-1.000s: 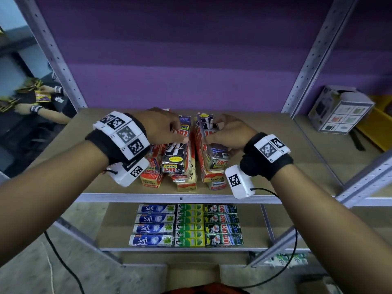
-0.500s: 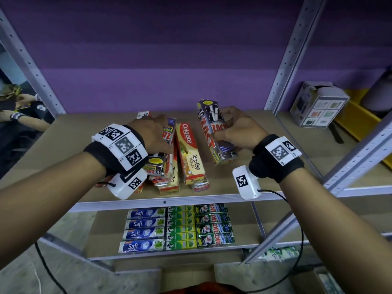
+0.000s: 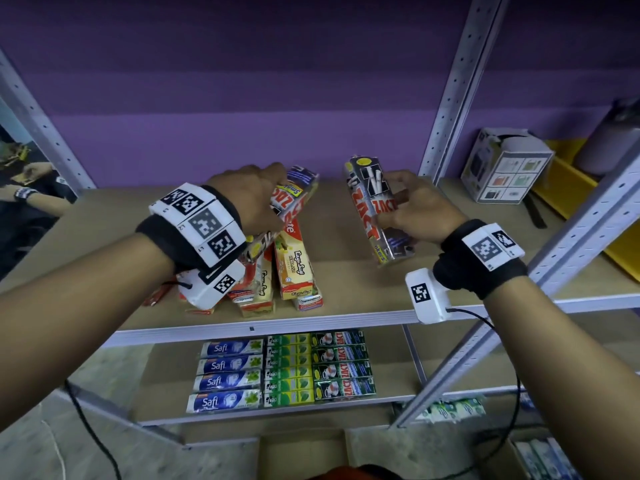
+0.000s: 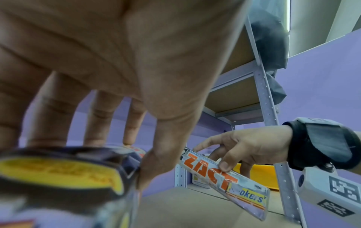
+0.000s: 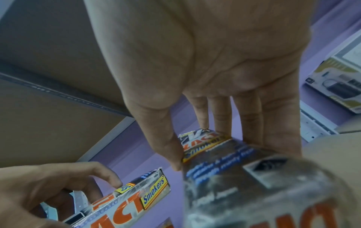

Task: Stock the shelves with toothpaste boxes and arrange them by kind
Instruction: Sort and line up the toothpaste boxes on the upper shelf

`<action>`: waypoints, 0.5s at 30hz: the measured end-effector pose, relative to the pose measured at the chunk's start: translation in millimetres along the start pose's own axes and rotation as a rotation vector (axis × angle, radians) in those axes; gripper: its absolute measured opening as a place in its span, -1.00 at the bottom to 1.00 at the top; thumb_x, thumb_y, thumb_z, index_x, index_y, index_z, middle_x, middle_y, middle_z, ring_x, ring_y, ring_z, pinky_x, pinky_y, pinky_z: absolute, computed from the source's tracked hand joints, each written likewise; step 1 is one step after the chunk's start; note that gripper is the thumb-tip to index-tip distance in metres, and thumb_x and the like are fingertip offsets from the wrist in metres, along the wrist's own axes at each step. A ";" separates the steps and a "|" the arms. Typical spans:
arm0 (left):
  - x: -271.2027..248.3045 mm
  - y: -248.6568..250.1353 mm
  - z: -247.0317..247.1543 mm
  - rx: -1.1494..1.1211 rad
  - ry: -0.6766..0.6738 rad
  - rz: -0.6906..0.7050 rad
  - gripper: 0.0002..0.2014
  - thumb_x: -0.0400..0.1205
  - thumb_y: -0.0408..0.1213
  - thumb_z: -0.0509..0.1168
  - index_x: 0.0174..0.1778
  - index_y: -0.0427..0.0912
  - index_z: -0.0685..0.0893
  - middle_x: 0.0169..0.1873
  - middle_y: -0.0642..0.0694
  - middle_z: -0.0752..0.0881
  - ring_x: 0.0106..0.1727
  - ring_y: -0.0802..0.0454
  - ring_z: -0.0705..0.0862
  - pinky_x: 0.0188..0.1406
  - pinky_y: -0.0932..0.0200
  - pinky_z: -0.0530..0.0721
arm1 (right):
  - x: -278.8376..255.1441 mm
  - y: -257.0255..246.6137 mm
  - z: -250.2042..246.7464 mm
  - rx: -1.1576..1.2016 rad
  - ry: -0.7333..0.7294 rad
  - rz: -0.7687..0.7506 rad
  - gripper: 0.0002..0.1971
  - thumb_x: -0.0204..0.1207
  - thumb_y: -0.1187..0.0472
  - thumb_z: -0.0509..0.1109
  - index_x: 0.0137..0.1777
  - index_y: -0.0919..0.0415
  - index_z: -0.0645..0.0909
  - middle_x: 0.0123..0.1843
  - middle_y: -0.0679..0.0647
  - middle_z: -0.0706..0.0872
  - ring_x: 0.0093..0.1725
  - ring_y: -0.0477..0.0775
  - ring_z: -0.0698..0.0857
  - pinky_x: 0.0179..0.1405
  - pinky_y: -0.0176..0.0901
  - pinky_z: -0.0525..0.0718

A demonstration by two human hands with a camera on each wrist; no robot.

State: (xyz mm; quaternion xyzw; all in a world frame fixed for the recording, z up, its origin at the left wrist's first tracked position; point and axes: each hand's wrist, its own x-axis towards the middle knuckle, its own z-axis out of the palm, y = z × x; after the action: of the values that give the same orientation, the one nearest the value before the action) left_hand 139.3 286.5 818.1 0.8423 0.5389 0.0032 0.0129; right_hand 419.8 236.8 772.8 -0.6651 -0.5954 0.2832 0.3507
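My left hand (image 3: 273, 202) grips a stack of silver-and-orange Zact Smokers boxes (image 3: 294, 199), tilted over the pile at the middle of the wooden shelf (image 3: 346, 292). In the left wrist view its fingers (image 4: 103, 123) and thumb clamp the yellow-ended box (image 4: 58, 174). My right hand (image 3: 394, 202) holds another Zact Smokers stack (image 3: 375, 216) raised off the shelf, to the right of the pile and apart from it; thumb and fingers pinch its sides (image 5: 230, 166). Red-and-cream Colgate boxes (image 3: 294, 271) lie stacked under my left hand.
The lower shelf carries neat rows of Safi boxes (image 3: 225, 375), green boxes (image 3: 289, 370) and dark green Zact boxes (image 3: 341, 365). A metal upright (image 3: 457, 88) stands right of my right hand. Beyond it sit a white carton (image 3: 502, 168) and a yellow bin (image 3: 571, 188).
My right hand has carried its Zact stack off the pile and to the right. My left hand has raised its Zact boxes off the Colgate boxes, which now show.
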 end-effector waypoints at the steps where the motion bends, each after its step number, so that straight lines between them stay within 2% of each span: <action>1: 1.5 5.8 0.0 0.010 0.008 0.013 -0.33 0.39 0.08 0.51 0.35 0.13 0.34 0.11 -0.08 0.65 -0.01 -0.14 0.67 -0.15 0.07 0.56 | -1.0 1.7 -4.8 -0.005 0.000 0.007 -0.32 0.33 0.25 0.64 0.40 -0.14 0.46 -0.16 -0.20 0.73 -0.29 -0.34 0.74 -0.41 -0.43 0.63; 3: 4.1 18.5 0.4 0.019 0.025 0.049 -0.33 0.40 0.05 0.50 0.37 0.18 0.34 0.15 -0.04 0.66 0.02 -0.13 0.67 -0.13 0.08 0.54 | -1.9 7.2 -15.3 -0.004 0.022 0.008 -0.30 0.33 0.27 0.64 0.41 -0.15 0.45 -0.13 -0.20 0.72 -0.27 -0.34 0.74 -0.39 -0.43 0.63; 5: 6.8 32.9 0.0 0.003 0.032 0.095 -0.35 0.42 0.02 0.49 0.39 0.23 0.35 0.19 0.01 0.67 0.03 -0.08 0.66 -0.13 0.09 0.52 | -2.4 13.6 -26.6 0.004 0.058 0.000 -0.29 0.33 0.31 0.64 0.41 -0.14 0.45 -0.12 -0.22 0.71 -0.31 -0.43 0.72 -0.48 -0.51 0.60; 7: 9.7 47.6 -0.3 -0.013 0.037 0.141 -0.36 0.44 -0.02 0.49 0.42 0.29 0.38 0.22 0.08 0.68 0.09 -0.04 0.66 -0.09 0.09 0.52 | -3.1 19.9 -38.4 -0.001 0.081 0.004 -0.27 0.34 0.32 0.64 0.42 -0.17 0.43 -0.08 -0.21 0.71 -0.29 -0.40 0.74 -0.46 -0.48 0.63; 11: 13.7 74.9 2.1 -0.048 0.032 0.230 -0.40 0.47 -0.09 0.47 0.40 0.37 0.43 0.19 0.19 0.70 0.13 0.03 0.68 -0.08 0.14 0.50 | -3.7 31.9 -61.5 -0.073 0.121 -0.004 -0.20 0.32 0.25 0.64 0.47 -0.25 0.36 -0.01 -0.19 0.74 -0.05 -0.16 0.78 -0.12 -0.18 0.75; 13: 13.5 86.9 6.6 -0.073 0.022 0.284 -0.43 0.49 -0.12 0.44 0.38 0.38 0.46 0.16 0.23 0.71 0.14 0.08 0.68 -0.05 0.15 0.55 | -3.8 36.0 -70.8 -0.104 0.140 -0.014 -0.19 0.33 0.26 0.62 0.49 -0.24 0.33 0.02 -0.15 0.77 -0.01 -0.07 0.79 -0.01 -0.11 0.75; 15: 12.5 98.5 13.9 -0.105 0.007 0.322 -0.44 0.49 -0.16 0.43 0.38 0.37 0.48 0.16 0.24 0.71 0.17 0.11 0.67 0.04 0.14 0.60 | -4.2 38.9 -78.7 -0.118 0.154 -0.036 -0.19 0.34 0.31 0.58 0.51 -0.22 0.32 -0.01 -0.17 0.76 0.02 -0.07 0.78 0.06 -0.13 0.71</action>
State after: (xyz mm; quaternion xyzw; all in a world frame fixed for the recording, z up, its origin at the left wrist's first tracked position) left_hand 234.3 256.3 806.6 0.9159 0.3960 0.0364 0.0545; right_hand 504.8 220.7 788.1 -0.6937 -0.5940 0.1892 0.3607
